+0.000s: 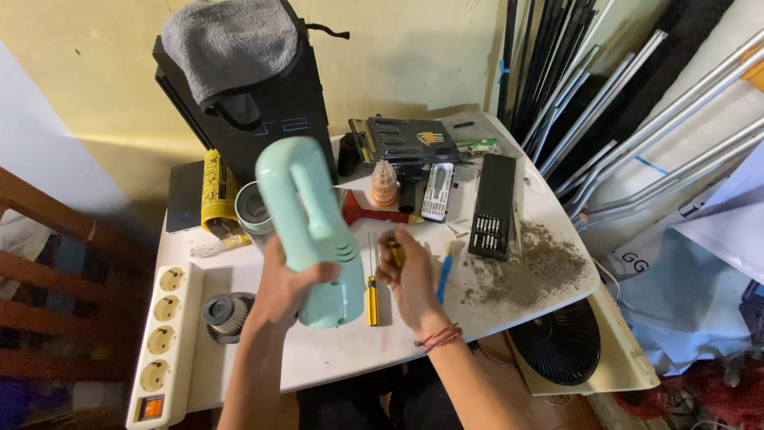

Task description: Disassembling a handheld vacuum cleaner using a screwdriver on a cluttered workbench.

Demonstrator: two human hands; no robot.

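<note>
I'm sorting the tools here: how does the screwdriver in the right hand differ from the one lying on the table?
The right hand holds its screwdriver raised off the table, mostly hidden by fingers; the lying screwdriver rests flat and untouched beside the mint-green vacuum body in the left hand. The lying one shows its full thin shaft; the held one does not. Both have yellow handles.
</note>
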